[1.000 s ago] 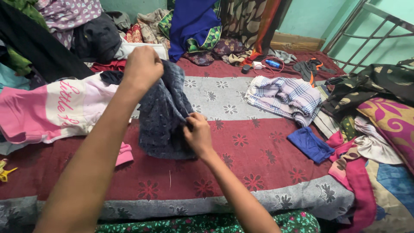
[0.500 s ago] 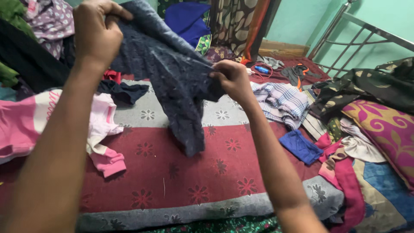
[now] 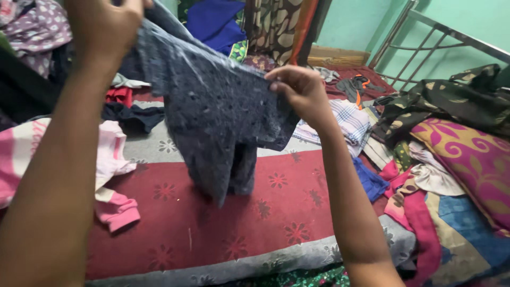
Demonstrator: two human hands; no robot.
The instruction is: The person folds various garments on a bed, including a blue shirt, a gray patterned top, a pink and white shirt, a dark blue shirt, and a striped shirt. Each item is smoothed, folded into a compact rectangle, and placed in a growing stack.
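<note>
**Where everything lay on the bed**

Your left hand [image 3: 103,26] and right hand [image 3: 300,90] held the garment [image 3: 212,117] up above the bedspread [image 3: 255,218]. Left of it lay a long-sleeved top [image 3: 111,159]. Right of it, behind your right wrist, lay a checked cloth [image 3: 348,122], with a folded piece [image 3: 369,180] before it. A pillow [image 3: 473,159] lay at the far right, near the bed rail [image 3: 446,34].

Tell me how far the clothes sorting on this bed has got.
Nothing looks folded yet. In hand: the left hand and right hand hold a dark grey garment spread in the air above the bedspread. Left lying loose: a pink top, a checked cloth, a small blue cloth and heaps behind.
</note>
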